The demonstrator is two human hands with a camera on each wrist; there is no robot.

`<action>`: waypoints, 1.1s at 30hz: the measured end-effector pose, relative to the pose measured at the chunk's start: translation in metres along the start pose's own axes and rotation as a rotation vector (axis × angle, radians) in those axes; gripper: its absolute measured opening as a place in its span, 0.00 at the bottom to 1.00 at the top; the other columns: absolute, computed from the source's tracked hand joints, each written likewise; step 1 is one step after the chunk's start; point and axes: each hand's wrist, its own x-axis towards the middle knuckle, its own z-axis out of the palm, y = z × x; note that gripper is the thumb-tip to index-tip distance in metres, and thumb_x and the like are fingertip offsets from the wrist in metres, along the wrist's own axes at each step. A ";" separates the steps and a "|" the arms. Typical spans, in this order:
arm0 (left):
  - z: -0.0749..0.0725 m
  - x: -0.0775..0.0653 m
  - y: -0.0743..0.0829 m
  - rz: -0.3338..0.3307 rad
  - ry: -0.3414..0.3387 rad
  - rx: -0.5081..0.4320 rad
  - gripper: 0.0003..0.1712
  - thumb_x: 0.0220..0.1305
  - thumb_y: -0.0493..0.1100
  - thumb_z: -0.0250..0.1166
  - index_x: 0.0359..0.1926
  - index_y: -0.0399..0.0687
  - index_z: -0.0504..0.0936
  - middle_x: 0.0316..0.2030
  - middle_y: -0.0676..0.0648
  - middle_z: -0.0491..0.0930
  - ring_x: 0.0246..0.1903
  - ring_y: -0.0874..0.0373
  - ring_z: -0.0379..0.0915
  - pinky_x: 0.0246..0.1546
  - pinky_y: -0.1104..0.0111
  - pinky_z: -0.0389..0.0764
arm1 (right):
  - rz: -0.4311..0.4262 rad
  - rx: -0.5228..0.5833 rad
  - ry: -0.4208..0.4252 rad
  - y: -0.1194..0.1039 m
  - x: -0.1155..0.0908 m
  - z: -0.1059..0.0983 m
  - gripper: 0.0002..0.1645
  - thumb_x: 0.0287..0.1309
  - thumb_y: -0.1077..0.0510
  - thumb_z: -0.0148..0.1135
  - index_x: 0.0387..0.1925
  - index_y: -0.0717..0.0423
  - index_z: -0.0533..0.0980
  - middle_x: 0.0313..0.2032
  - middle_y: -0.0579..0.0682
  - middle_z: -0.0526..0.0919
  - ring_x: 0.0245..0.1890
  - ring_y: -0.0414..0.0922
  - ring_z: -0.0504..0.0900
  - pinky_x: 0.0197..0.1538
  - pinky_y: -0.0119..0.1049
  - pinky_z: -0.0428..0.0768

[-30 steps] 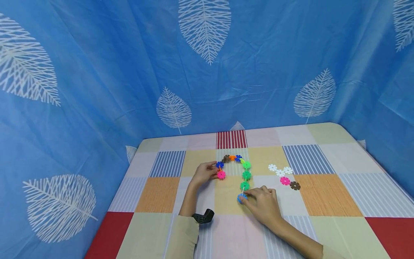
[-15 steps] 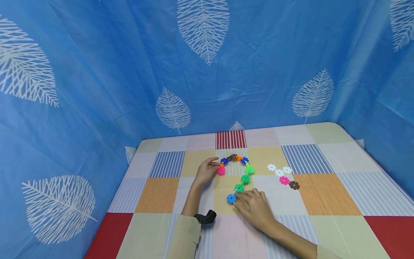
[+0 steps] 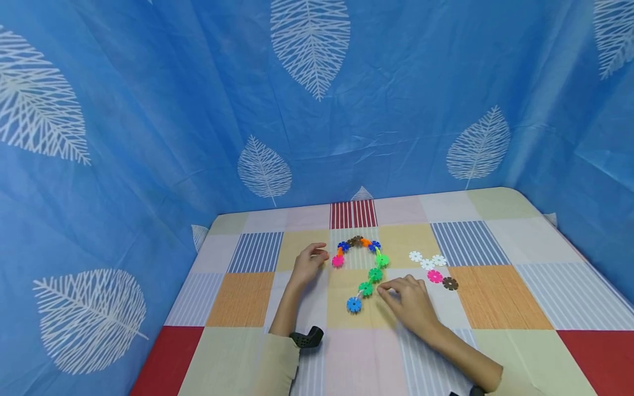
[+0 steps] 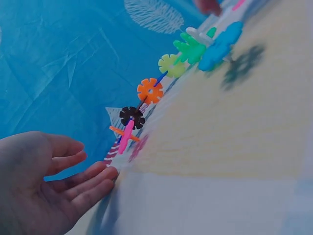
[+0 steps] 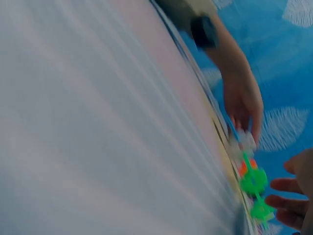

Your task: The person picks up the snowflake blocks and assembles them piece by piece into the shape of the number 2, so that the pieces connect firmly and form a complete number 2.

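Curtain [image 3: 396,82] with white leaves hangs at the far side, and a patchwork cloth [image 3: 351,352] lies in front of it. In the middle lies a chain [image 3: 378,273] of little discs, bent like a hook. Its bend is far, its pink end disc [image 3: 338,261] is left, and its blue end disc [image 3: 351,302] is nearest. The left hand [image 3: 306,268] is just beside the pink end, fingers loose, holding nothing. The right hand [image 3: 413,304] is just right of the green discs [image 3: 363,289], holding nothing too. To the right sit three white discs [image 3: 415,256], then a loose pink disc [image 3: 432,276] and a brown disc [image 3: 447,282]. The step seems to be putting the chain in shape. The next move probably needs a soft pinch that does not tug it crooked.
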 end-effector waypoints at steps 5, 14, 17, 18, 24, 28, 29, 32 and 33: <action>-0.005 -0.009 0.010 0.013 0.057 0.088 0.13 0.64 0.37 0.58 0.47 0.36 0.76 0.33 0.43 0.78 0.31 0.53 0.79 0.32 0.66 0.80 | 0.067 -0.016 0.064 0.036 0.026 -0.019 0.06 0.50 0.58 0.68 0.31 0.55 0.83 0.31 0.50 0.84 0.30 0.47 0.73 0.36 0.44 0.63; 0.002 -0.036 0.027 -0.125 -0.411 0.127 0.11 0.64 0.45 0.59 0.38 0.40 0.73 0.19 0.43 0.79 0.15 0.53 0.77 0.19 0.63 0.80 | 0.135 -0.136 -0.010 0.093 0.047 -0.035 0.19 0.51 0.56 0.66 0.43 0.64 0.79 0.40 0.65 0.79 0.36 0.58 0.69 0.35 0.52 0.64; 0.007 -0.044 0.028 -0.169 -0.570 0.155 0.13 0.63 0.48 0.60 0.39 0.42 0.74 0.19 0.43 0.80 0.17 0.52 0.78 0.20 0.63 0.81 | 0.144 -0.157 -0.042 0.099 0.047 -0.034 0.18 0.49 0.55 0.68 0.40 0.63 0.81 0.41 0.67 0.78 0.39 0.60 0.68 0.37 0.54 0.65; 0.008 -0.046 0.029 -0.179 -0.611 0.150 0.14 0.63 0.48 0.61 0.39 0.42 0.73 0.19 0.42 0.80 0.17 0.51 0.78 0.21 0.63 0.81 | 0.147 -0.160 -0.052 0.101 0.046 -0.034 0.18 0.48 0.56 0.69 0.40 0.63 0.81 0.41 0.67 0.77 0.39 0.61 0.68 0.37 0.54 0.65; 0.015 -0.052 0.030 -0.194 -0.765 0.059 0.16 0.60 0.43 0.64 0.43 0.39 0.71 0.21 0.37 0.80 0.19 0.46 0.79 0.22 0.60 0.81 | 0.179 -0.153 -0.089 0.108 0.043 -0.033 0.17 0.44 0.56 0.72 0.37 0.60 0.82 0.43 0.67 0.76 0.39 0.61 0.67 0.37 0.53 0.65; 0.014 -0.051 0.029 -0.196 -0.771 0.046 0.16 0.60 0.43 0.64 0.43 0.38 0.71 0.21 0.37 0.81 0.19 0.46 0.79 0.22 0.60 0.81 | 0.189 -0.137 -0.092 0.111 0.043 -0.031 0.19 0.44 0.55 0.72 0.38 0.61 0.81 0.43 0.68 0.76 0.40 0.62 0.68 0.39 0.54 0.66; 0.014 -0.051 0.028 -0.199 -0.769 0.044 0.15 0.60 0.43 0.63 0.42 0.38 0.71 0.21 0.37 0.81 0.19 0.47 0.79 0.22 0.61 0.81 | 0.188 -0.134 -0.091 0.112 0.042 -0.031 0.19 0.43 0.56 0.72 0.39 0.61 0.81 0.43 0.69 0.76 0.41 0.62 0.67 0.39 0.54 0.66; 0.013 -0.050 0.026 -0.217 -0.769 0.026 0.14 0.61 0.42 0.63 0.41 0.37 0.72 0.22 0.38 0.81 0.19 0.51 0.79 0.23 0.62 0.82 | 0.186 -0.129 -0.085 0.113 0.042 -0.030 0.20 0.42 0.56 0.72 0.39 0.61 0.81 0.43 0.69 0.75 0.41 0.63 0.67 0.39 0.54 0.66; 0.013 -0.050 0.025 -0.224 -0.771 0.013 0.13 0.61 0.41 0.63 0.41 0.37 0.73 0.22 0.38 0.81 0.19 0.52 0.79 0.23 0.63 0.82 | 0.186 -0.125 -0.081 0.113 0.043 -0.030 0.20 0.41 0.57 0.72 0.39 0.61 0.81 0.43 0.69 0.75 0.41 0.62 0.67 0.39 0.54 0.66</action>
